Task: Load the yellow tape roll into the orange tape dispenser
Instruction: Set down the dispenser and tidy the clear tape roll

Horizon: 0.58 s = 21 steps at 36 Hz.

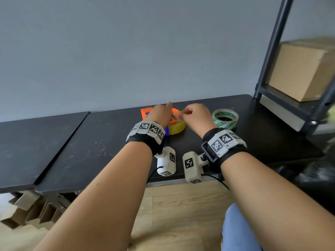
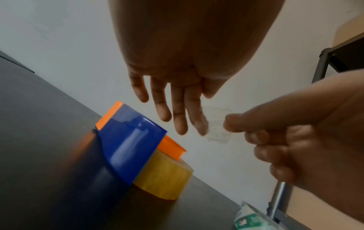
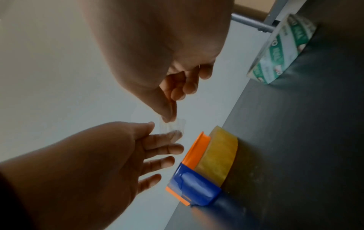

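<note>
Yellow tape roll [image 2: 167,175] already sits in the orange tape dispenser [image 2: 130,144] on our black desk [image 1: 90,142]. Our right hand [image 1: 196,116] pinches a clear tape scrap [image 3: 172,126]; left hand [image 1: 159,115] fingers straight, empty. Probably only scrap disposal left.

**Orange, blue and yellow showing against a black desk**

The tape dispenser [image 3: 194,153] is showing bright orange, with a glossy deep-blue cover [image 2: 130,145] across its middle. The tape roll [image 2: 167,177] beside it is glowing translucent amber-yellow. A second tape roll [image 1: 225,119] is displaying a green-and-white printed pattern. The scrap of tape [image 3: 173,128] between the fingers is looking clear and colourless. The desk [image 1: 90,142] is appearing matte black with pale scuffs. The wrist bands [image 1: 147,130] are carrying black-and-white square marker patterns. The cardboard box [image 1: 301,69] is showing plain tan, the wall pale grey.
</note>
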### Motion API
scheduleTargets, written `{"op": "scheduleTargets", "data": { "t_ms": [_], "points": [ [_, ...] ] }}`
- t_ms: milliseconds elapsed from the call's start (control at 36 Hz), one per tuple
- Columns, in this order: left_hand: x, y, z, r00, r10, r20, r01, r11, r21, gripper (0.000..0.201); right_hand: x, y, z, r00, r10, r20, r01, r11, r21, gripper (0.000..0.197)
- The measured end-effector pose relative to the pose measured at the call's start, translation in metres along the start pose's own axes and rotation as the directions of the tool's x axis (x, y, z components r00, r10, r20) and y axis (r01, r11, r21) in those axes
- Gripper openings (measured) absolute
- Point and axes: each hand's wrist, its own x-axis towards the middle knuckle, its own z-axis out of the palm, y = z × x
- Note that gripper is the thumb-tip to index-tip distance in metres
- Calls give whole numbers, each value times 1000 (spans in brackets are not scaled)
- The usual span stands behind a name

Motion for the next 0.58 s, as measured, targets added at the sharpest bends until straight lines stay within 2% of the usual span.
{"op": "scheduleTargets", "data": {
  "t_ms": [56, 167, 278, 333, 444, 500, 583],
  "points": [
    [3, 1, 4, 999, 34, 5, -34, 995, 89, 23, -1, 9, -8, 997, 26, -70, -22, 998, 60, 22],
    [13, 7, 12, 999, 40, 18, -41, 997, 65, 27, 4, 30, -28, 984, 120, -135, -104, 987, 120, 27],
    [11, 25, 25, 987, 142, 68, -144, 989, 19, 30, 13, 50, -44, 967, 231, -109, -231, 973, 14, 28],
    [10, 33, 34, 983, 167, 75, -167, 986, -11, 29, 16, 61, -49, 952, 283, -113, -288, 957, -24, 38],
    [11, 46, 56, 968, 206, 142, -209, 978, 3, 39, 20, 77, -57, 926, 367, -85, -374, 924, -82, 24],
    [13, 52, 64, 957, 212, 197, -216, 976, 1, 49, 21, 84, -60, 912, 400, -93, -410, 902, -137, 36],
    [14, 62, 73, 946, 211, 246, -226, 973, 36, 51, 24, 90, -61, 908, 406, -103, -419, 892, -171, 40]
  ]
}}
